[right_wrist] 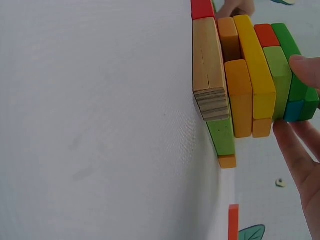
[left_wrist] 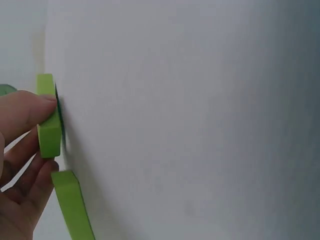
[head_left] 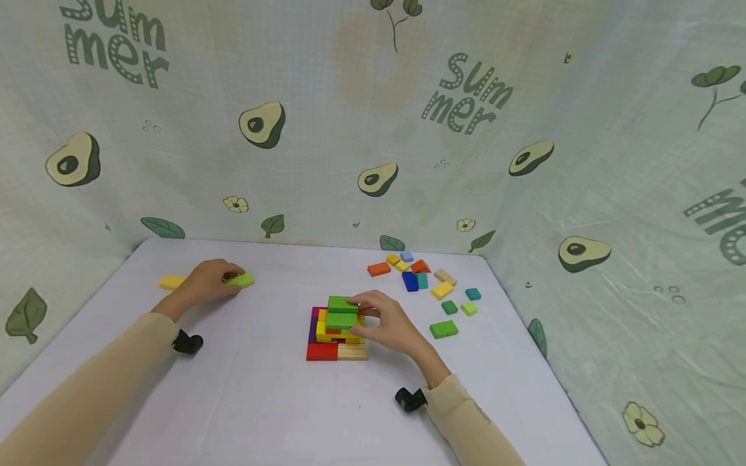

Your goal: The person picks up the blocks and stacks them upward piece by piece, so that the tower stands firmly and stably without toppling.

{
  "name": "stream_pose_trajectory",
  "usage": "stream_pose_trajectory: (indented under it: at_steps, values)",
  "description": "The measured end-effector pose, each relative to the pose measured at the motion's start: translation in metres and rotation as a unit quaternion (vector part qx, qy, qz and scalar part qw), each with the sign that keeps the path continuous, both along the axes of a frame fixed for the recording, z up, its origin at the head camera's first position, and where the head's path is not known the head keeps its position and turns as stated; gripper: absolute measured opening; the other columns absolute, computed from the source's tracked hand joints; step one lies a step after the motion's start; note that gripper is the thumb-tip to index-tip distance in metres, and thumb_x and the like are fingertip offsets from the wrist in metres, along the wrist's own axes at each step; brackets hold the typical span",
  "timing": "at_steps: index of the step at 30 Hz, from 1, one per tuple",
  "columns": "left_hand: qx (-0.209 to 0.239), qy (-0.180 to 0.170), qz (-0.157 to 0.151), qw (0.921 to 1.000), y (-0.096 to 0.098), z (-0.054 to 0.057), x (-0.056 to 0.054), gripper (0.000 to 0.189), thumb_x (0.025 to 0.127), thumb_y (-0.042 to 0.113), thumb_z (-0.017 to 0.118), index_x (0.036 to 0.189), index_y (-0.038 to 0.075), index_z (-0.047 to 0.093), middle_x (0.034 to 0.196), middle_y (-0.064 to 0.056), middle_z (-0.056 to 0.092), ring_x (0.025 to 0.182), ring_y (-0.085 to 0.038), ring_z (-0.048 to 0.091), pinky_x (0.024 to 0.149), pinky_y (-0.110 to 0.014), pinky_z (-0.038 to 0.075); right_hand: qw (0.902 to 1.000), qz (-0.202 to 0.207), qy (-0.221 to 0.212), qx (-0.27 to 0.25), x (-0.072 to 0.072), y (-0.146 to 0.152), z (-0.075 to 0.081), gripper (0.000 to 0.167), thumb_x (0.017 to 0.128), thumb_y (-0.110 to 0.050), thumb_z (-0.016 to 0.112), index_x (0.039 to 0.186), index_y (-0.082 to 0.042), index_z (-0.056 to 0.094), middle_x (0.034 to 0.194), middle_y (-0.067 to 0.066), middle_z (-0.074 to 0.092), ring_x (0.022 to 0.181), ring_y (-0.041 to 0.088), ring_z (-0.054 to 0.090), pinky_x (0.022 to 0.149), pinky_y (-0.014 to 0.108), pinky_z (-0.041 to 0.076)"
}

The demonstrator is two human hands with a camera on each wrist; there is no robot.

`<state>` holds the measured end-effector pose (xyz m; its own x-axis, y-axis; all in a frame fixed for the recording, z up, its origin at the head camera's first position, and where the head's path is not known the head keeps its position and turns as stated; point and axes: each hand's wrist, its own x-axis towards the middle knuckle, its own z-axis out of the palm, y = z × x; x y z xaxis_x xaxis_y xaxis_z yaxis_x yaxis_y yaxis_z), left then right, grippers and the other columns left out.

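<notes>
My left hand [head_left: 211,279] is at the far left of the table and pinches a light green block [left_wrist: 49,137] between thumb and fingers. A second light green block [left_wrist: 73,206] lies close to those fingers in the left wrist view. Near the middle stands a stepped stack of coloured wooden blocks [head_left: 322,351], with wide red and bare-wood pieces at its base and yellow ones [right_wrist: 257,75] above. My right hand [head_left: 387,321] reaches its top from the right. The thumb presses a dark green block [right_wrist: 287,45] there, and the other fingers curl against the opposite side.
A yellow block [head_left: 172,282] lies beside my left wrist. Loose blocks are scattered to the right of the stack, among them a green block [head_left: 444,329], a dark blue block [head_left: 410,281] and a red-orange block [head_left: 379,269]. A printed cloth [head_left: 326,220] hangs behind the table.
</notes>
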<state>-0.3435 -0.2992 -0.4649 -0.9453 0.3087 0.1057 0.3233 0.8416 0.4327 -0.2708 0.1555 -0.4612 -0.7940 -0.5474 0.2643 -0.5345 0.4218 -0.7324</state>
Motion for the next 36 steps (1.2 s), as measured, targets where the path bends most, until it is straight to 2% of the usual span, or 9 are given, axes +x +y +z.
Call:
stream_pose_trajectory:
  at_steps: [5,9,15,19,25,31,36]
  values:
    - [0.013,0.043,-0.026,0.9986,0.018,0.010,0.012,0.045,0.093,0.012,0.081,0.135,0.000,0.070,0.111,-0.013,0.070,0.100,-0.028,0.065,0.088,-0.049,0.058,1.0000,0.002,-0.001,0.000,0.000,0.000,-0.001,0.056,0.091,-0.014,0.087,0.142,-0.023,0.065,0.139,-0.002,0.063,0.119,0.015,0.068,0.105,0.044,0.057]
    - [0.026,0.081,-0.052,0.9950,0.041,0.020,0.027,0.044,0.093,0.011,0.083,0.135,0.006,0.072,0.110,-0.007,0.070,0.098,-0.022,0.065,0.088,-0.046,0.059,1.0000,0.000,-0.002,0.000,0.000,0.001,0.000,0.056,0.091,-0.014,0.087,0.142,-0.024,0.065,0.139,-0.004,0.063,0.119,0.014,0.068,0.105,0.040,0.057]
    - [0.066,0.107,-0.090,0.9881,0.084,0.040,0.052,0.041,0.090,0.010,0.086,0.129,0.011,0.074,0.110,0.000,0.071,0.099,-0.018,0.066,0.091,-0.049,0.062,1.0000,-0.001,-0.004,-0.002,0.000,0.001,-0.001,0.056,0.091,-0.014,0.087,0.141,-0.024,0.065,0.139,-0.003,0.063,0.119,0.014,0.068,0.105,0.042,0.057]
    - [0.069,0.121,-0.122,0.9826,0.110,0.049,0.067,0.041,0.088,0.010,0.088,0.126,0.015,0.075,0.111,0.005,0.072,0.098,-0.012,0.065,0.089,-0.040,0.063,1.0000,-0.001,-0.004,-0.003,0.000,0.001,-0.003,0.056,0.091,-0.014,0.087,0.142,-0.024,0.065,0.139,-0.002,0.063,0.119,0.015,0.068,0.105,0.043,0.057]
    - [0.079,0.116,-0.156,0.9777,0.141,0.054,0.082,0.039,0.087,0.013,0.089,0.124,0.020,0.078,0.112,0.010,0.072,0.096,-0.008,0.064,0.083,-0.026,0.060,0.9999,0.002,-0.006,-0.008,0.000,0.002,-0.002,0.055,0.091,-0.014,0.087,0.141,-0.024,0.065,0.139,-0.002,0.063,0.120,0.016,0.068,0.105,0.045,0.057]
    - [0.091,0.099,-0.167,0.9766,0.163,0.053,0.088,0.036,0.089,0.014,0.087,0.124,0.019,0.078,0.110,0.010,0.070,0.096,-0.009,0.061,0.079,-0.028,0.060,0.9999,0.006,-0.006,-0.005,-0.001,0.002,-0.001,0.056,0.091,-0.016,0.087,0.142,-0.025,0.065,0.139,-0.003,0.063,0.120,0.014,0.068,0.105,0.042,0.057]
    - [0.089,0.100,-0.177,0.9752,0.178,0.050,0.090,0.035,0.089,0.012,0.087,0.123,0.014,0.079,0.107,0.005,0.067,0.093,-0.017,0.061,0.076,-0.032,0.060,1.0000,0.008,0.002,-0.001,-0.001,0.001,-0.001,0.056,0.091,-0.015,0.087,0.142,-0.023,0.065,0.137,-0.004,0.063,0.119,0.013,0.068,0.104,0.036,0.057]
